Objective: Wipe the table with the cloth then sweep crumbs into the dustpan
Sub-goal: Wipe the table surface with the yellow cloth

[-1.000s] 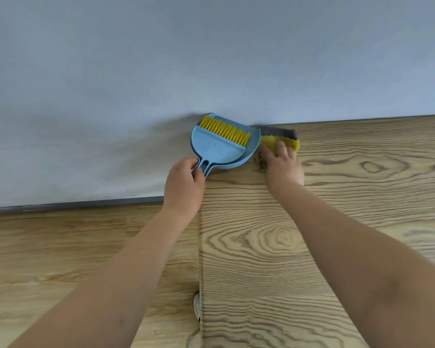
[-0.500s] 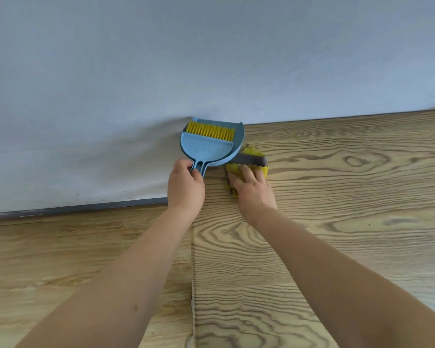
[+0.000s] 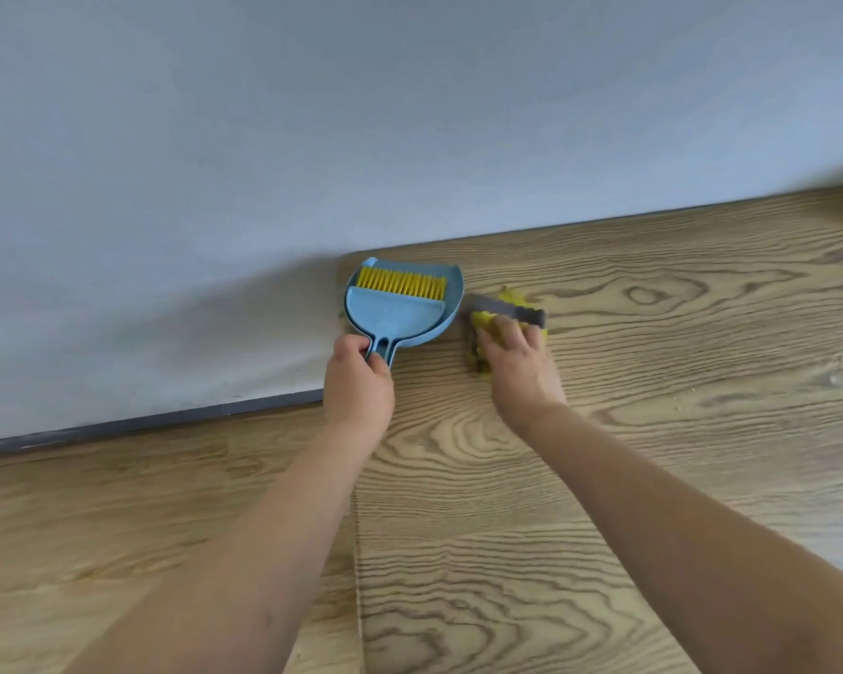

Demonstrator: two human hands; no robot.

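A blue dustpan [image 3: 446, 313] lies on the wood-grain table [image 3: 604, 454] against the wall, with a blue brush with yellow bristles [image 3: 400, 304] nested in it. My left hand [image 3: 358, 386] grips the two handles at the pan's near end. Just right of the pan sits a yellow cloth with a grey band [image 3: 509, 311]. My right hand [image 3: 519, 362] presses on the cloth with fingers spread over it, hiding most of it.
A pale grey wall [image 3: 410, 138] rises directly behind the table edge. A seam [image 3: 358, 576] runs down the tabletop between two wood panels. A few small crumbs [image 3: 692, 391] lie to the right of my right hand.
My right hand slid the cloth left and nearer along the table, beside the dustpan. My left hand kept hold of the handles, and the pan turned slightly.
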